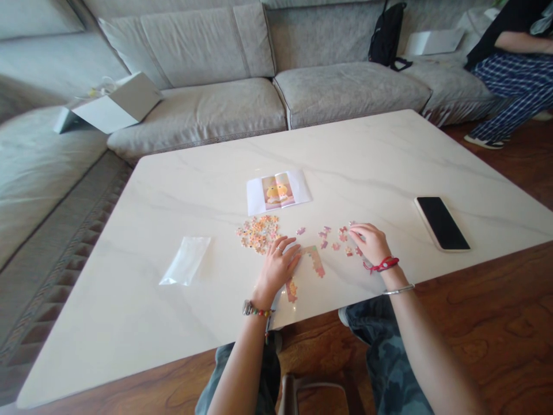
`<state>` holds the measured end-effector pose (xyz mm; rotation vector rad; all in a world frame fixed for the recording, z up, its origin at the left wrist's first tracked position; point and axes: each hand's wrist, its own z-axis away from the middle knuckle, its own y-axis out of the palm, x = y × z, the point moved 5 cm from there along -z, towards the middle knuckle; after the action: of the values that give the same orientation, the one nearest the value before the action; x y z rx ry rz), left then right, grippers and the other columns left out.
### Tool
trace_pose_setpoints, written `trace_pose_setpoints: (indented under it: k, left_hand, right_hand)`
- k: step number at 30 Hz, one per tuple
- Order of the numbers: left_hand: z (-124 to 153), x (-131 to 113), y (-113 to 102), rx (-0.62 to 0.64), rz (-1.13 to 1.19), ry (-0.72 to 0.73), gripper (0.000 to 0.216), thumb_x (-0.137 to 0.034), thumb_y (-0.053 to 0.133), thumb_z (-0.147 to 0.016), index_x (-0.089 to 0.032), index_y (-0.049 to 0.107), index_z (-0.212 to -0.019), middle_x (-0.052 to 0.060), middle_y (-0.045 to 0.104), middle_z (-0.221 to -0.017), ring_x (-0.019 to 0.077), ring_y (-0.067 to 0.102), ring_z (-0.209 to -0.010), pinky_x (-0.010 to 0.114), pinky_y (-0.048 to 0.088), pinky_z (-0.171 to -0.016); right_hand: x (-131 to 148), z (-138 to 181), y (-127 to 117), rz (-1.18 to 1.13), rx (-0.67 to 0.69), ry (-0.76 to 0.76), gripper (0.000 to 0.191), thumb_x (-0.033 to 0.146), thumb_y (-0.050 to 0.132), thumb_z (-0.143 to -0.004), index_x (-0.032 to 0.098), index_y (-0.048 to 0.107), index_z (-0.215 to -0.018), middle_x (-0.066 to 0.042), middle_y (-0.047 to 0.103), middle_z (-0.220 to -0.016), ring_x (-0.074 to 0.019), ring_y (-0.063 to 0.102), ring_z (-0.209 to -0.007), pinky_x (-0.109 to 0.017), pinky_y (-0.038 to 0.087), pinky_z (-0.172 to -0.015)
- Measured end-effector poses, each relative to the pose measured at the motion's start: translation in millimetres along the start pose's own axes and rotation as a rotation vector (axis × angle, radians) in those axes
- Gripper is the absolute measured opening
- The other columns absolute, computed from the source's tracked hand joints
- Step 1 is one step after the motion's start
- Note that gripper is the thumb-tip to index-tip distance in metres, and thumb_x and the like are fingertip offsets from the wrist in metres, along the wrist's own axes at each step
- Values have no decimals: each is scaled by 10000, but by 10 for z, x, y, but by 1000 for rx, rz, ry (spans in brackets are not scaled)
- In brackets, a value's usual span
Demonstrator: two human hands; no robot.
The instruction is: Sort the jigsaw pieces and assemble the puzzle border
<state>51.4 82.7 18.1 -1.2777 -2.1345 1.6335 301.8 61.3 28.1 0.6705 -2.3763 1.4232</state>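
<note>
My left hand point(280, 262) lies over the left part of a partly joined jigsaw puzzle point(317, 262), its fingers spread and pointing right. Part of the puzzle is hidden beneath that hand. Just beyond its fingertips sits a heap of loose jigsaw pieces point(258, 233). My right hand point(369, 241) is at the right end of a scatter of single pieces point(336, 246), thumb and fingers pinched close to the table. Whatever is between those fingertips is too small to make out. Behind the heap lies a creased reference picture point(279, 191) showing two yellow figures.
A clear plastic bag point(185, 261) lies on the white marble-patterned table point(207, 184) at left, and a phone point(442, 223) at right. Beyond stands a grey sofa point(233, 106) with a white box point(123, 104) and a black backpack point(387, 34). Another person point(514, 69) sits at far right.
</note>
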Motion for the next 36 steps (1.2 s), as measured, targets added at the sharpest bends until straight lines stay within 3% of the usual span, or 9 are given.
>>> trace_pose_setpoints:
  k: [9, 17, 21, 27, 31, 36]
  left_hand:
    - [23, 57, 10, 2, -15, -15, 211, -265, 483, -838, -213, 564, -1026, 80, 543, -1133, 248, 432, -1117, 478, 421, -905]
    - [37, 80, -4, -3, -25, -26, 212, -263, 485, -839, -215, 562, -1030, 72, 549, -1129, 247, 436, -1112, 458, 435, -886]
    - [49, 101, -24, -5, -25, -42, 200, -255, 485, -838, -217, 566, -1017, 73, 553, -1124, 247, 442, -1106, 460, 430, -884]
    - [67, 90, -54, -1, -2, -41, 201, -258, 478, -841, -217, 570, -1015, 71, 547, -1126, 232, 430, -1120, 443, 411, -916]
    - [85, 101, -74, 0, -5, -55, 202, -261, 467, -847, -220, 570, -1015, 69, 545, -1130, 230, 428, -1121, 444, 410, -916]
    - [107, 130, -77, 11, -8, -43, 205, -267, 467, -847, -214, 572, -1015, 72, 545, -1131, 225, 434, -1111, 436, 408, -917]
  right_hand:
    - [-270, 34, -103, 124, -115, 127, 190, 254, 472, -799, 180, 644, -828, -82, 658, -837, -206, 586, -764, -368, 486, -727]
    - [-193, 28, 142, 208, 73, -27, 259, 216, 451, -818, 229, 621, -1013, -86, 576, -1075, -228, 499, -940, -392, 439, -789]
    - [-73, 0, 237, 283, 142, -49, 206, 212, 475, -813, 263, 642, -922, -60, 557, -1113, -226, 477, -896, -386, 411, -747]
    - [-93, 3, 250, 286, 159, 33, 85, 234, 527, -788, 211, 608, -781, -83, 598, -946, -233, 480, -849, -369, 388, -690]
    - [-96, -6, 224, 164, 125, 11, 99, 224, 511, -788, 203, 587, -729, -68, 615, -799, -214, 508, -782, -354, 409, -697]
    - [-72, -66, 86, -36, 42, 132, 173, 238, 483, -789, 195, 622, -882, -51, 627, -749, -171, 553, -670, -329, 458, -666]
